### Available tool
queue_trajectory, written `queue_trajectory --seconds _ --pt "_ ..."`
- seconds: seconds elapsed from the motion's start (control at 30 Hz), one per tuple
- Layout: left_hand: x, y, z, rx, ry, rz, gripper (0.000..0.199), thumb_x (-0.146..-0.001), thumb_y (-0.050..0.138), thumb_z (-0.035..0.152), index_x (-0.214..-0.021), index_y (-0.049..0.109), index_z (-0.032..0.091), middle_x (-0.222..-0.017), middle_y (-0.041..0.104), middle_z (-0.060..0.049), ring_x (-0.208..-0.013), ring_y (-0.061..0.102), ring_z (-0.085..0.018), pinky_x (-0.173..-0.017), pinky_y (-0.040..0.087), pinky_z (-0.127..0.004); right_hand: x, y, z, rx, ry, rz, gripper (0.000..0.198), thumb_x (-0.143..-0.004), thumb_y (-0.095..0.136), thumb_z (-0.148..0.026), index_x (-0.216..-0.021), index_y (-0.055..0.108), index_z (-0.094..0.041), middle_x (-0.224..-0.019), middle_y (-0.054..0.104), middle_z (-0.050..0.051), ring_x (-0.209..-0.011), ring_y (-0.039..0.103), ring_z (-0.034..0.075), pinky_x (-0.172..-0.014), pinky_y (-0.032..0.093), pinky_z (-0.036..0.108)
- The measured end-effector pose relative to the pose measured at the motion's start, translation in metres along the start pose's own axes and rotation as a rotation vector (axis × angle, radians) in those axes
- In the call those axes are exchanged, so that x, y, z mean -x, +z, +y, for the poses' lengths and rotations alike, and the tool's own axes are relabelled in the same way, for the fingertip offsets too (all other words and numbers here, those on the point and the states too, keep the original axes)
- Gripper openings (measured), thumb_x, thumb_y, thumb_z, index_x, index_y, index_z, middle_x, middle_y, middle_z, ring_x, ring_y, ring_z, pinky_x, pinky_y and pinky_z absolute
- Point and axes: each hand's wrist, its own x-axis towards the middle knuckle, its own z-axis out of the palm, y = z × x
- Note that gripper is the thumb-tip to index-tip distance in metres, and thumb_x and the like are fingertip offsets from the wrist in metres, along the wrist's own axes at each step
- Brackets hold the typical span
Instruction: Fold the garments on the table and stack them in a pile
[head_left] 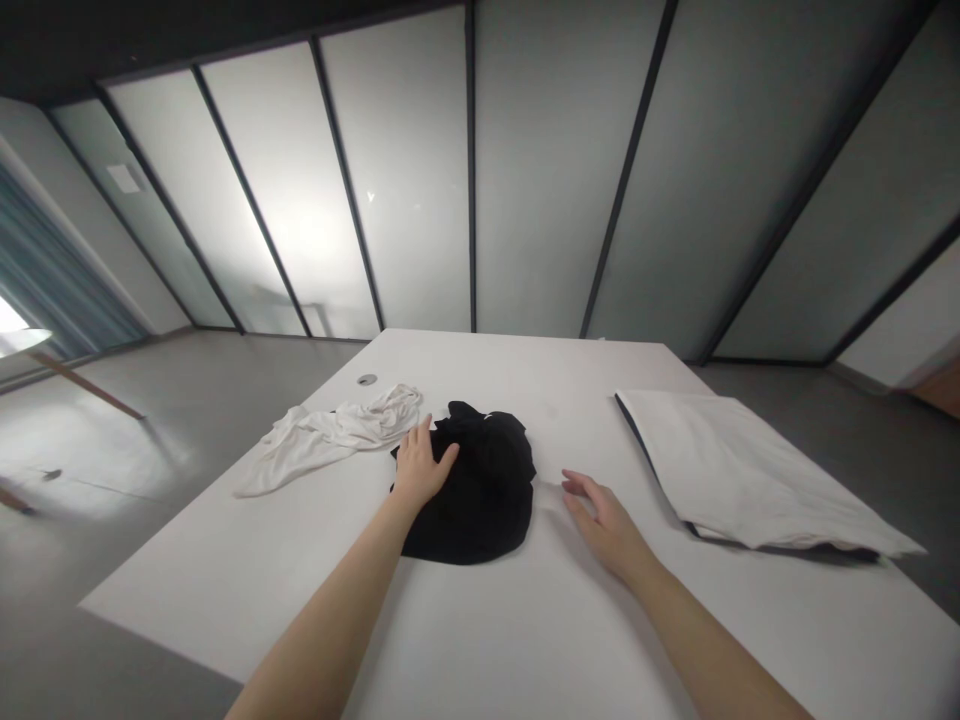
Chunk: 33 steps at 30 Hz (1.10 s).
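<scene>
A black cloth garment (480,490) lies bunched in the middle of the white table (465,640). My left hand (421,462) rests on its left edge, fingers stretched out and thumb apart. To the right of the black garment, my right hand (598,512) hovers just over the tabletop, fingers loosely extended and holding nothing; a small gap separates it from the cloth. A crumpled white cloth (337,435) lies left of the black one.
On the table's right side sits a flat stack of white fabric (750,470) with a dark layer beneath. A round grommet (367,380) is set near the left edge. Frosted glass panels (540,180) stand beyond the table; another table (22,342) is far left.
</scene>
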Motion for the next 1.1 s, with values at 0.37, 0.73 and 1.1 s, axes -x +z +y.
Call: queue_trajectory --seconds 0.37,0.73,1.1 --pt "0.018 -0.01 0.044 0.534 0.373 -0.876 0.027 -0.089 0.073 0.046 -0.083 0.065 0.02 -0.085 0.066 -0.001 -0.082 0.059 -0.019 -0.076 0.045 -0.03 0.003 0.0 -0.005 -0.326 0.028 -0.073 0.074 -0.091 0.067 -0.062 -0.152 0.055 -0.024 -0.14 0.069 0.015 -0.13 0.064 0.033 -0.111 0.048 0.052" --pt "0.002 -0.02 0.019 0.74 -0.177 -0.707 0.068 -0.082 0.07 0.068 -0.049 0.033 0.021 -0.052 0.026 0.006 -0.052 0.023 -0.008 -0.051 0.016 -0.027 -0.014 -0.007 -0.006 -1.061 0.413 0.394 0.027 -0.067 0.083 -0.036 -0.086 0.067 -0.026 -0.067 0.065 -0.007 -0.061 0.06 0.015 -0.054 0.054 0.026" --pt "0.001 -0.027 0.023 0.798 -0.109 -0.77 0.044 -0.077 0.083 0.046 -0.11 0.068 0.021 -0.091 0.072 -0.003 -0.084 0.067 -0.018 -0.076 0.049 -0.028 -0.014 -0.009 0.019 -0.783 0.228 0.345 0.058 -0.084 0.072 -0.066 -0.129 0.065 -0.03 -0.107 0.078 0.007 -0.112 0.072 0.031 -0.096 0.059 0.05"
